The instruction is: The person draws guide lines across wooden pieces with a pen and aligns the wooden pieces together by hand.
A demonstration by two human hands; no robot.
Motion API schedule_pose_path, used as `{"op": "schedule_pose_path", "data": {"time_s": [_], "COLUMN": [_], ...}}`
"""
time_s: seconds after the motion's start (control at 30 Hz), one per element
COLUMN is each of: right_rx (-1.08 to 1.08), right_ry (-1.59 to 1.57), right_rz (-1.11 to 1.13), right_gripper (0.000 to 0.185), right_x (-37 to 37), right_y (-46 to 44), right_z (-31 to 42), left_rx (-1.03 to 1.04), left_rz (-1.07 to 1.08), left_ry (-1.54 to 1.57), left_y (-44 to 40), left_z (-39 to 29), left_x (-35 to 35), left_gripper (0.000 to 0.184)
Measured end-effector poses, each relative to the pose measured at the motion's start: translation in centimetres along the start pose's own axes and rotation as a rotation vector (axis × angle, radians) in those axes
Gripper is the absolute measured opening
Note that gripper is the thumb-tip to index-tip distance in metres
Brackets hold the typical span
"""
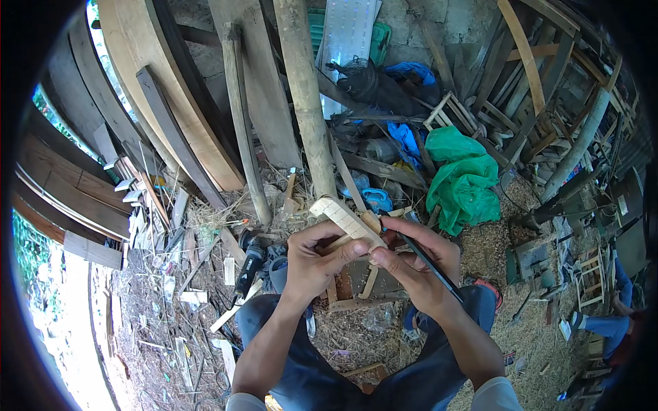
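Note:
A pale wooden piece with a rounded far end and dark lines across it (346, 219) is held up above my lap. My left hand (314, 257) is closed round its left side, thumb on the wood. My right hand (419, 264) pinches its near end with the thumb, and a long, thin dark tool (432, 267) lies across this hand, pointing down to the right. A small light brown block (371, 220) shows beside the piece, close to my right fingers. Some fingertips are hidden behind the wood.
A black power tool (251, 264) lies on the littered ground at left. Boards (161, 89) and a pole (305, 89) stand ahead. A green plastic sheet (462, 178) lies at right. Another person's leg (600, 324) shows at far right.

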State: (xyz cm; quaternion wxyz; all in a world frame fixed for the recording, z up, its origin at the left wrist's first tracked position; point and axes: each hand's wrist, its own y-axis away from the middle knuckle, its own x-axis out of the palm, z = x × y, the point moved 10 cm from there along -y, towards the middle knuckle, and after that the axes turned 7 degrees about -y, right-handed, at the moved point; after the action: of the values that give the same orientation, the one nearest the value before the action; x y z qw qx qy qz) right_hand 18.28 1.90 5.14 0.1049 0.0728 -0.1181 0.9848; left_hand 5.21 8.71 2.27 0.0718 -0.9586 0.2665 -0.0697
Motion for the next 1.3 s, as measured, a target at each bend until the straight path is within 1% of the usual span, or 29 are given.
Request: {"op": "schedule_pose_path", "data": {"time_s": [0.3,0.5,0.7,0.77,0.8,0.87,0.9,0.97,1.0,1.03,1.1,1.13,1.17,1.23,1.3], "right_rx": [-0.006,-0.025,0.019,-0.055,-0.054,-0.438,-0.438,-0.305,-0.339,-0.338,-0.367,-0.44,-0.439,-0.446,-0.428], "right_ry": [0.016,-0.005,0.018,0.046,0.048,0.425,0.426,0.049,-0.016,-0.015,0.283,0.277,0.276,0.306,0.332], "right_rz": [-0.006,0.005,0.007,0.0,0.002,0.005,0.007,-0.09,-0.192,-0.194,-0.037,-0.003,-0.004,0.086,0.091], "right_gripper": [0.04,0.039,0.04,0.035,0.035,0.028,0.028,0.02,0.015,0.015,0.014,0.016,0.016,0.014,0.013], "right_x": [0.0,0.0,0.1,0.1,-0.4,-0.9,-0.8,-1.7,-1.7,-1.9,-0.4,-0.1,-0.3,0.4,0.5], "right_y": [-0.2,-0.3,-0.3,-0.3,-0.5,-0.2,0.1,0.5,0.8,0.9,0.9,0.9,0.9,1.1,1.1], "right_z": [0.1,0.2,-0.1,0.6,0.4,3.7,4.1,4.1,3.9,3.9,4.3,4.6,4.4,4.2,4.5], "left_rx": [0.007,-0.038,-0.03,-0.035,-0.035,-0.047,-0.046,-0.014,-0.015,-0.021,-0.029,-0.023,-0.018,-0.007,0.002], "left_rz": [-0.017,-0.01,-0.02,-0.036,-0.038,-0.046,-0.046,-0.038,-0.039,-0.032,-0.023,-0.025,-0.027,-0.028,-0.027], "left_ry": [0.044,-0.017,0.038,0.034,0.036,-0.031,-0.029,-0.054,-0.053,-0.057,-0.062,-0.067,-0.073,-0.072,-0.071], "left_y": [-0.1,-0.2,-0.2,-0.2,-0.2,-0.2,-0.2,-0.2,-0.2,-0.2,-0.2,-0.2,-0.1,-0.2,-0.2], "left_z": [-0.2,0.1,-0.1,-0.1,-0.2,-0.2,-0.2,-0.5,-0.5,-0.5,-0.5,-0.5,-0.5,-0.7,-0.8], "left_x": [0.1,0.1,0.2,0.0,0.0,-0.2,-0.3,-0.2,-0.2,-0.1,0.1,0.1,0.1,0.0,0.0], "left_gripper": [0.022,0.022,0.022,0.021,0.021,0.02,0.02,0.019,0.019,0.019,0.018,0.018,0.017,0.017,0.017]}}
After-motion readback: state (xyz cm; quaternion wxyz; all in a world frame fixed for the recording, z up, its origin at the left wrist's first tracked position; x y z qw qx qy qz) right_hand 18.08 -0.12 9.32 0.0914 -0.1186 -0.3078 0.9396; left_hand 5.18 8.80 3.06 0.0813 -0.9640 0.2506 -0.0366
